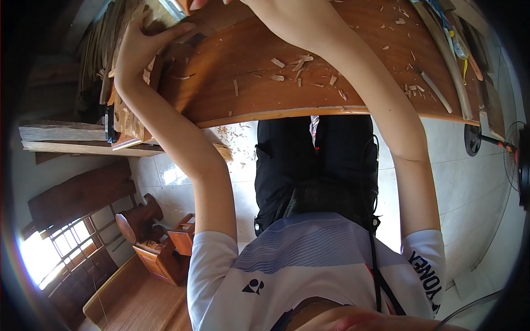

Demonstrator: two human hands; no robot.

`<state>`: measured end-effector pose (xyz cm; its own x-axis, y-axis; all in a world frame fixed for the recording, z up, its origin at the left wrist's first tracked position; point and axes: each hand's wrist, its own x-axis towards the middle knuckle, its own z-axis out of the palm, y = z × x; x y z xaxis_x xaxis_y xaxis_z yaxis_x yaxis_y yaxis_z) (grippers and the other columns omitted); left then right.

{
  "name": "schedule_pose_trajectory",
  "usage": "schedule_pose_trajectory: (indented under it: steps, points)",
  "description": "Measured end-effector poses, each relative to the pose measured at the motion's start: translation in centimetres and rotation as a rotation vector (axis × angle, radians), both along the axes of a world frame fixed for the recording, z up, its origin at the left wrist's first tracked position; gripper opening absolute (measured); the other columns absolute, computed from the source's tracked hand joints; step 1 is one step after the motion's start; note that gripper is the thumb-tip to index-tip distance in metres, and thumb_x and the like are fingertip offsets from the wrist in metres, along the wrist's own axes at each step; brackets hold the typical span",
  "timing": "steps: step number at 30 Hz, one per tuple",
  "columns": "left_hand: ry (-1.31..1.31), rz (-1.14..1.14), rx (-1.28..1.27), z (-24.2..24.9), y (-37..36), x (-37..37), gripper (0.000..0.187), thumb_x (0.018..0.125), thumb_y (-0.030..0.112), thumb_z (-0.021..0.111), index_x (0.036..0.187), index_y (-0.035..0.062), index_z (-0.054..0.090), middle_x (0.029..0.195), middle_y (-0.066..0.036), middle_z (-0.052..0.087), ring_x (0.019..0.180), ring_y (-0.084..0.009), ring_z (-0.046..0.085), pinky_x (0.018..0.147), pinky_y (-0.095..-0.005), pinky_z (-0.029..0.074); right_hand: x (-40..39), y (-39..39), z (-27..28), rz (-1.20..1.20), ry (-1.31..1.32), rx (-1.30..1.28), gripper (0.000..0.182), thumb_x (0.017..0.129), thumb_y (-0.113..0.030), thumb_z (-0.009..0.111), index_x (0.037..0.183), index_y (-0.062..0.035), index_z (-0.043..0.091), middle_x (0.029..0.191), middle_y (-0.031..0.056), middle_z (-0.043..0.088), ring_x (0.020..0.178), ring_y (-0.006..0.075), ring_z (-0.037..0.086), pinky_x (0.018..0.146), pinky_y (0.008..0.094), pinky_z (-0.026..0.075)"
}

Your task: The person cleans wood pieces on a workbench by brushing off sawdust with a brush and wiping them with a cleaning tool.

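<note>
At the top left, my left hand (141, 44) is by the table's left edge, beside stacked wood strips. Its thumb stretches out to the right, apart from the other finger that shows. A blurred tan patch and a small blue-and-white object (174, 9) lie just beyond the thumb; I cannot make out their kind. My right hand (276, 17) reaches over the table's far part and is cut by the top edge of the view. Its fingers are mostly out of sight, with only fingertips near the blue-and-white object. Wood chips (298, 67) lie on the brown table (248, 99) below it.
Wood strips (96, 66) are stacked at the left. A slim stick-like tool (436, 92) and long sticks (450, 60) lie along the right side. Shavings litter the tiled floor (243, 149). A fan (516, 157) stands at right, wooden furniture (160, 259) at lower left.
</note>
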<state>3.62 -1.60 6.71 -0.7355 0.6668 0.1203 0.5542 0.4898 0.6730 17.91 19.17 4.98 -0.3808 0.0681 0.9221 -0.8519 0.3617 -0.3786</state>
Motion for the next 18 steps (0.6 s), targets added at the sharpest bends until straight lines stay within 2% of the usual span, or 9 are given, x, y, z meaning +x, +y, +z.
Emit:
schedule_pose_trajectory:
  steps: [2,4,5,7,11,13,14,18]
  points:
    - [0.001,0.005,-0.006,-0.1,-0.1,-0.2,0.06,0.073,0.029,0.093,0.117,-0.0039,0.07,0.101,-0.01,0.074,0.087,-0.0152,0.069,0.078,-0.0288,0.055,1.6,0.9,0.4,-0.064,-0.311,0.026,0.026,0.11,-0.02,0.049,0.102,0.0021,0.06,0.087,0.009,0.062,0.072,0.0147,0.061,0.064,0.0268,0.051]
    - [0.001,0.015,-0.02,-0.3,-0.2,-0.6,0.059,0.073,0.029,0.093,0.117,-0.0038,0.07,0.1,-0.01,0.074,0.087,-0.0147,0.069,0.077,-0.0284,0.054,1.8,1.2,1.0,-0.071,-0.173,-0.086,0.028,0.111,-0.021,0.045,0.103,0.0012,0.06,0.084,0.0072,0.061,0.068,0.0143,0.057,0.062,0.0244,0.05]
    - [-0.001,0.021,-0.024,-0.4,-0.2,-0.9,0.059,0.072,0.028,0.093,0.117,-0.0037,0.071,0.1,-0.009,0.074,0.086,-0.0144,0.069,0.077,-0.0283,0.054,2.8,2.5,2.0,-0.156,-0.28,-0.055,0.03,0.111,-0.024,0.043,0.104,0.0004,0.06,0.081,0.0058,0.06,0.063,0.0128,0.054,0.055,0.0215,0.046]
    - [-0.004,0.028,-0.033,-0.4,-0.3,-1.1,0.059,0.072,0.028,0.093,0.116,-0.0036,0.071,0.099,-0.009,0.074,0.086,-0.0139,0.069,0.076,-0.028,0.054,2.8,3.1,2.4,-0.334,-0.144,-0.232,0.032,0.111,-0.024,0.044,0.097,-0.0021,0.061,0.072,0.0028,0.057,0.055,0.0102,0.048,0.044,0.0196,0.037]
    - [0.013,-0.017,-0.016,0.5,0.2,0.5,0.062,0.07,0.031,0.094,0.115,-0.0047,0.071,0.099,-0.011,0.075,0.085,-0.015,0.07,0.076,-0.0289,0.056,2.6,6.6,3.1,-0.731,0.434,-0.11,0.03,0.108,-0.019,0.048,0.084,-0.0066,0.061,0.061,-0.0013,0.049,0.048,0.0084,0.041,0.041,0.0216,0.031]
    - [0.003,-0.015,-0.023,0.9,0.3,1.0,0.059,0.07,0.027,0.094,0.113,-0.0067,0.072,0.096,-0.012,0.075,0.081,-0.0156,0.071,0.073,-0.0285,0.058,2.4,6.4,3.1,-0.786,0.544,-0.004,0.031,0.107,-0.018,0.049,0.079,-0.0088,0.059,0.057,-0.0026,0.045,0.046,0.0069,0.038,0.04,0.0223,0.029]
    - [-0.005,0.0,-0.012,0.8,0.3,1.0,0.058,0.07,0.026,0.095,0.112,-0.0066,0.072,0.095,-0.012,0.075,0.08,-0.0152,0.071,0.072,-0.0281,0.057,2.0,6.6,2.5,-0.737,0.497,0.068,0.03,0.106,-0.018,0.05,0.077,-0.0098,0.057,0.055,-0.0032,0.043,0.046,0.0062,0.037,0.04,0.0226,0.029]
    - [-0.027,-0.007,0.041,0.2,0.2,0.6,0.052,0.071,0.023,0.094,0.11,-0.0057,0.073,0.093,-0.01,0.075,0.076,-0.0126,0.07,0.067,-0.0268,0.057,0.2,3.4,1.8,-0.483,0.391,0.339,0.02,0.1,-0.014,0.055,0.08,-0.0125,0.054,0.059,-0.0007,0.045,0.053,0.008,0.043,0.048,0.026,0.036]
